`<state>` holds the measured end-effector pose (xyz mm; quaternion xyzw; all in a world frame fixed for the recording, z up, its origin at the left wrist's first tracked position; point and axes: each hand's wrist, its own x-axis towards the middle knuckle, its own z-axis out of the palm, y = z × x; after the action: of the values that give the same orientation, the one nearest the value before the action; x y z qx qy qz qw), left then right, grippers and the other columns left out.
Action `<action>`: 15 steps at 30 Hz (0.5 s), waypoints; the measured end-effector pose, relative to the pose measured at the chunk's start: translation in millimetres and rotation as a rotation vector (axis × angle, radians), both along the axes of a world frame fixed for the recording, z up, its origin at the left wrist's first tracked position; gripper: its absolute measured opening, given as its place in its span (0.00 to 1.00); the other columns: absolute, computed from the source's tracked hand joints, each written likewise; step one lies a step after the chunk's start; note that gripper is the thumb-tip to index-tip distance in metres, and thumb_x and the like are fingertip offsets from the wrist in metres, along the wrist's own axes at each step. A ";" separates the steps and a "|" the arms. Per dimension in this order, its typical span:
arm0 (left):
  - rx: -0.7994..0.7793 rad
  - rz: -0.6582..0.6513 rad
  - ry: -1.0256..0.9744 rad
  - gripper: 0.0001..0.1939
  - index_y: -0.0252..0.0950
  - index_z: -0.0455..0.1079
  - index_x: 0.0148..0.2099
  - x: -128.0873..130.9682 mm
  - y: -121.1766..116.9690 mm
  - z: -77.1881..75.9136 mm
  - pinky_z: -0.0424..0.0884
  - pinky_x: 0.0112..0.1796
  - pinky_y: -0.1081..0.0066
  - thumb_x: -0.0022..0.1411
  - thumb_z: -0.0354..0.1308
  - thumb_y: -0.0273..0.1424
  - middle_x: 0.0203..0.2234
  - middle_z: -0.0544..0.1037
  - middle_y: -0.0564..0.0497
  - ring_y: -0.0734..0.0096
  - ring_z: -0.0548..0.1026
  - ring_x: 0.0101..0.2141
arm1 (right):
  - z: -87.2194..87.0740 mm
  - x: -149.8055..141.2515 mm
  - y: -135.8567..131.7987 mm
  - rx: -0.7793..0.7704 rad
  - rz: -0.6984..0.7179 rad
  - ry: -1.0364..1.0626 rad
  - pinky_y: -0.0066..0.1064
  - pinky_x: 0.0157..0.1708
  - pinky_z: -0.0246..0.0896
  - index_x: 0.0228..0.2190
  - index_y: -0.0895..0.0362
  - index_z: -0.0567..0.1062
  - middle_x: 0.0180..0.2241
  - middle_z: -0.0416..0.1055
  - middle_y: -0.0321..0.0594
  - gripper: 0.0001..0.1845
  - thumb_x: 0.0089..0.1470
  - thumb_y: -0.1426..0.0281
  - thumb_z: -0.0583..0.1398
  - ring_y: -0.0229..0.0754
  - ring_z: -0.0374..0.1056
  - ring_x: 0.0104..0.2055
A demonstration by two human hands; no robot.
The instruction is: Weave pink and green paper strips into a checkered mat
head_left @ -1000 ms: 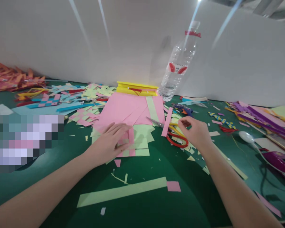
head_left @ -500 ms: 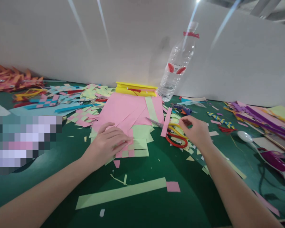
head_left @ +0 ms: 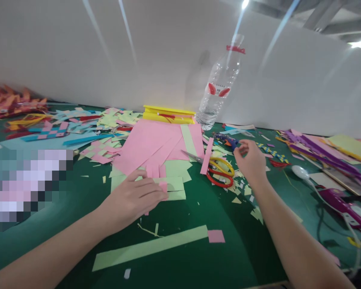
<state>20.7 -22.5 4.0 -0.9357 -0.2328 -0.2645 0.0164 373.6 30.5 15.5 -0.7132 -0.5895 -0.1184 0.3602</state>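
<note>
My left hand (head_left: 138,193) rests on the pale green paper strips (head_left: 177,194), its bent fingers close together and pressing on the pink strips (head_left: 163,186) that cross them. Its palm hides much of the weave. The pink strips run up to a pink paper sheet (head_left: 149,138). At the right, my right hand (head_left: 250,162) has its thumb and fingers curled at the end of a dark blue, spotted tool (head_left: 231,143) with an orange part; its kind is unclear. Just left of that hand lie scissors (head_left: 221,172) with yellow and red handles, under a loose pink strip (head_left: 207,156).
A clear plastic bottle (head_left: 218,86) leans against the grey wall behind a yellow folded piece (head_left: 168,114). Paper scraps (head_left: 120,116) cover the back left. A green strip (head_left: 150,247) lies in front. A white spoon (head_left: 301,172) and a magenta corded tool (head_left: 344,204) are at right.
My right hand has moved away from the scissors to the blue tool. My left hand has shifted lower over the strips and now covers more of the weave. The view has turned slightly right.
</note>
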 end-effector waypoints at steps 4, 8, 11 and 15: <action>0.036 0.001 0.040 0.17 0.40 0.72 0.41 -1.1 -0.8 2.5 0.61 0.48 0.62 0.66 0.44 0.19 0.33 0.80 0.55 0.69 0.75 0.35 | -1.2 8.5 16.6 -0.212 -0.139 -0.141 0.44 0.46 0.59 0.45 0.61 0.69 0.44 0.70 0.54 0.20 0.53 0.64 0.52 0.55 0.64 0.49; 0.069 -0.006 0.049 0.17 0.40 0.70 0.40 -0.8 -1.2 2.7 0.60 0.48 0.62 0.63 0.44 0.16 0.34 0.80 0.56 0.69 0.74 0.35 | -4.6 13.1 38.4 -0.377 -0.250 -0.129 0.51 0.47 0.58 0.47 0.69 0.69 0.48 0.67 0.66 0.31 0.54 0.53 0.52 0.64 0.62 0.53; 0.074 -0.009 0.025 0.18 0.40 0.69 0.40 -0.5 0.2 0.3 0.60 0.47 0.62 0.61 0.44 0.15 0.34 0.80 0.56 0.70 0.74 0.35 | -8.0 13.3 54.8 -0.483 -0.309 -0.102 0.53 0.46 0.59 0.48 0.75 0.68 0.47 0.66 0.72 0.41 0.51 0.47 0.52 0.68 0.63 0.52; 0.099 -0.030 0.009 0.17 0.38 0.68 0.37 -0.8 3.2 -2.5 0.61 0.45 0.62 0.60 0.44 0.13 0.33 0.78 0.54 0.71 0.72 0.33 | -8.2 10.9 70.3 -0.557 -0.347 -0.098 0.53 0.46 0.59 0.49 0.76 0.68 0.48 0.66 0.74 0.43 0.52 0.46 0.52 0.67 0.64 0.52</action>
<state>19.9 -19.4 1.5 -0.9382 -0.2055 -0.2719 0.0599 384.5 100.8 7.3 -0.8675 -0.4857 -0.0464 0.0970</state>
